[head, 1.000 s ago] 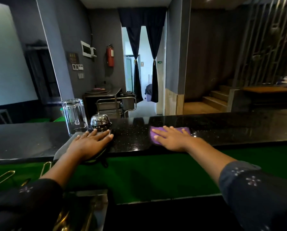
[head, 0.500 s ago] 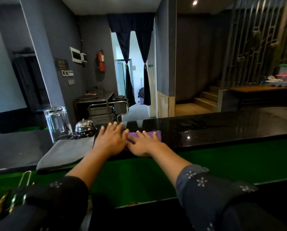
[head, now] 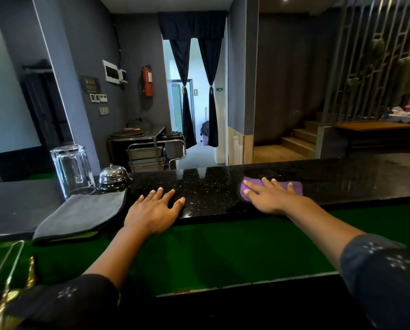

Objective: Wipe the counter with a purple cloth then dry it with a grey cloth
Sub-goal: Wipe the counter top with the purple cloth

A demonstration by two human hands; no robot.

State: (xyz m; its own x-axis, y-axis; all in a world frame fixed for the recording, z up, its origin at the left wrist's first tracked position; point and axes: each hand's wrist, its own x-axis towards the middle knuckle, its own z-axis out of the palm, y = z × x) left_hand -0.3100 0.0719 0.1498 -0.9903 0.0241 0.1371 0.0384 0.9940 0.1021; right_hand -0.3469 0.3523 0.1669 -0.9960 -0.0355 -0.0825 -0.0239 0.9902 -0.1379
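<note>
Wiping stage | right hand (head: 273,198) pressing flat, fingers spread, on purple cloth (head: 294,186) atop black surface (head: 211,186) | left hand (head: 155,211) bracing flat, holding nothing | advice: overlapping even-pressure strokes | grey cloth (head: 82,214) lying left, unused

Your polished black stone worktop (head: 211,186) gleams, speckled and glossy with reflections. On it lie a soft matt purple cloth (head: 294,186) and a folded grey cloth (head: 80,215) with dark edging, beside a clear smooth glass (head: 71,170) and a shiny chrome metal bell (head: 113,176).
</note>
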